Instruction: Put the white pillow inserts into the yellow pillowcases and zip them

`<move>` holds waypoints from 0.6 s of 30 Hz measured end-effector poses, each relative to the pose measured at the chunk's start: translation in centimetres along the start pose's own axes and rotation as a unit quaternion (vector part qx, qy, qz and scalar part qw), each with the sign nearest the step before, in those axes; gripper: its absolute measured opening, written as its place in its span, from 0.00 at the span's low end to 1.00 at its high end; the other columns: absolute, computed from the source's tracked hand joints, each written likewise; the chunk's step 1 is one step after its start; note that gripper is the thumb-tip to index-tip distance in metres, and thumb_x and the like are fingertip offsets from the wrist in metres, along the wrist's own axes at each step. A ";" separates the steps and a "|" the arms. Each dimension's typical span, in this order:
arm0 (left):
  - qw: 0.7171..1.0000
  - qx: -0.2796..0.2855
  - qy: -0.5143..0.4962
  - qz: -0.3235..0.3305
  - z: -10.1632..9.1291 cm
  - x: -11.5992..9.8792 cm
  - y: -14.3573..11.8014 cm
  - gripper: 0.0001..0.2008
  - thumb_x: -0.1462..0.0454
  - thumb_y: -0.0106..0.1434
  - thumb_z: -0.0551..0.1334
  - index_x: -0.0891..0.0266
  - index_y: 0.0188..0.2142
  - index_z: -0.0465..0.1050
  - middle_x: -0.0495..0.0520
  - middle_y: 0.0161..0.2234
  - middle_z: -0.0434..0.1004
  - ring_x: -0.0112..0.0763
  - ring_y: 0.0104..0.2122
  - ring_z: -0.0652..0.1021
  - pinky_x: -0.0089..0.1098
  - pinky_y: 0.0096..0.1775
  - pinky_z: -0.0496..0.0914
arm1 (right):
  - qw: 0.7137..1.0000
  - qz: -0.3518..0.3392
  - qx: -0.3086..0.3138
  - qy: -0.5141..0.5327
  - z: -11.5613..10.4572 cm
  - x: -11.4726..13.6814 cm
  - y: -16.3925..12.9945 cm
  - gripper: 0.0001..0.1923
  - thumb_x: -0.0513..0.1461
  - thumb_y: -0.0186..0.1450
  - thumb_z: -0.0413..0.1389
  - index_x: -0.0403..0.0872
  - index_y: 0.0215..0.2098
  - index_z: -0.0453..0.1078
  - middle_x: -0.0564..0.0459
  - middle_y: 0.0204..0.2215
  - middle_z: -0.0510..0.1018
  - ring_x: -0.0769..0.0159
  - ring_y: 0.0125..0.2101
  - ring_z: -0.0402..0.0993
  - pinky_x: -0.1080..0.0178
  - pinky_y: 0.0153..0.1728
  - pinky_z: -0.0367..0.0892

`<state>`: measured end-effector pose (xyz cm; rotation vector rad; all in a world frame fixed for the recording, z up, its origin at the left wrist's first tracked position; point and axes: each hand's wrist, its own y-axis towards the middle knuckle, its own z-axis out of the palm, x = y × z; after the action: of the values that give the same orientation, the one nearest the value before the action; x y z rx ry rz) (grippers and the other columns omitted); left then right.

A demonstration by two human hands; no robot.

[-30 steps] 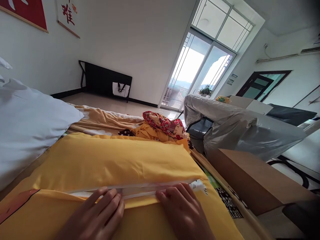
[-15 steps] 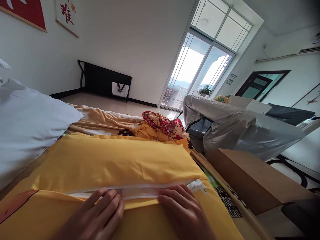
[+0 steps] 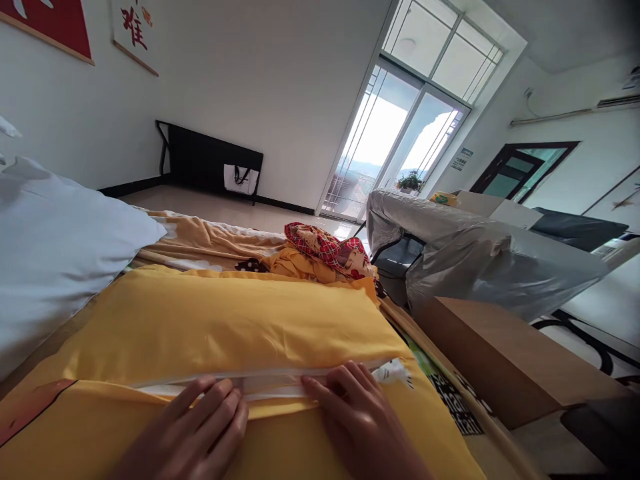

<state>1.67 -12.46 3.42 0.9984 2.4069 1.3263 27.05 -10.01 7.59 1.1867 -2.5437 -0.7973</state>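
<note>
My right hand (image 3: pixel 360 427) has slid left along the open edge of the yellow pillowcase (image 3: pixel 225 327), closer to my left hand (image 3: pixel 195 433). Both lie flat, fingers slightly apart, pressing the edge over the white pillow (image 3: pixel 280 385) inside; the opening looks nearly closed.

Bed (image 3: pixel 40 363) under orange printed sheet, yellow-cased pillow (image 3: pixel 230 327) laid flat, white pillow (image 3: pixel 55 247) at left, tan blanket (image 3: pixel 210 241) behind, red plaid cloth (image 3: pixel 330 250) bunched at far edge

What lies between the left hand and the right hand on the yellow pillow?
In the head view, a strip of white inner pillow shows at the yellow pillowcase opening, between left hand and right hand.
</note>
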 end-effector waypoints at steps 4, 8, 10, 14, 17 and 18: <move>1.000 -0.001 -0.006 0.001 0.1 0.1 -0.3 0.21 0.68 0.69 0.43 0.61 0.38 0.76 0.52 0.37 0.79 0.30 0.43 0.72 0.35 0.59 0.52 | 1.000 -0.007 -0.016 -0.006 -0.2 0.1 0.2 0.15 0.30 0.64 0.49 0.48 0.45 0.71 0.51 0.28 0.69 0.66 0.29 0.63 0.63 0.29 0.64; 1.000 0.011 -0.011 -0.002 0.5 0.1 -1.1 0.20 0.69 0.68 0.45 0.62 0.41 0.76 0.53 0.40 0.78 0.33 0.44 0.72 0.38 0.58 0.53 | 1.000 -0.003 -0.013 -0.001 -0.3 0.2 0.3 0.15 0.31 0.64 0.48 0.48 0.45 0.70 0.48 0.34 0.72 0.64 0.33 0.67 0.61 0.35 0.66; 1.000 0.012 -0.014 -0.009 0.4 0.1 -1.3 0.19 0.69 0.67 0.46 0.62 0.43 0.75 0.54 0.41 0.78 0.35 0.45 0.73 0.40 0.57 0.55 | 1.000 -0.001 -0.006 0.006 -0.4 0.2 0.3 0.16 0.31 0.64 0.48 0.48 0.48 0.69 0.48 0.36 0.74 0.63 0.35 0.68 0.60 0.39 0.66; 1.000 -0.013 -0.015 0.003 -0.3 0.0 -1.0 0.16 0.71 0.66 0.49 0.64 0.44 0.74 0.55 0.40 0.78 0.36 0.44 0.74 0.39 0.53 0.59 | 1.000 -0.017 0.012 0.006 -0.6 0.2 0.3 0.21 0.30 0.64 0.47 0.47 0.54 0.64 0.48 0.40 0.76 0.63 0.40 0.70 0.59 0.46 0.64; 0.999 -0.032 -0.007 0.021 -0.7 0.0 -0.6 0.15 0.70 0.67 0.48 0.64 0.43 0.74 0.54 0.38 0.78 0.33 0.43 0.74 0.37 0.53 0.60 | 0.999 -0.037 0.024 0.025 -0.8 0.5 0.4 0.22 0.29 0.64 0.47 0.47 0.55 0.63 0.50 0.44 0.77 0.64 0.44 0.70 0.60 0.51 0.60; 0.999 -0.034 -0.008 0.022 -0.7 0.0 -0.5 0.15 0.70 0.67 0.48 0.63 0.42 0.74 0.53 0.38 0.78 0.33 0.43 0.74 0.37 0.53 0.60 | 0.998 -0.043 0.024 0.042 -0.8 0.6 0.5 0.21 0.30 0.64 0.48 0.46 0.55 0.62 0.50 0.44 0.77 0.65 0.45 0.70 0.60 0.51 0.59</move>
<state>1.12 -13.06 3.42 1.0462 2.3247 1.4008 26.69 -10.51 8.53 1.3222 -2.4713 -0.6938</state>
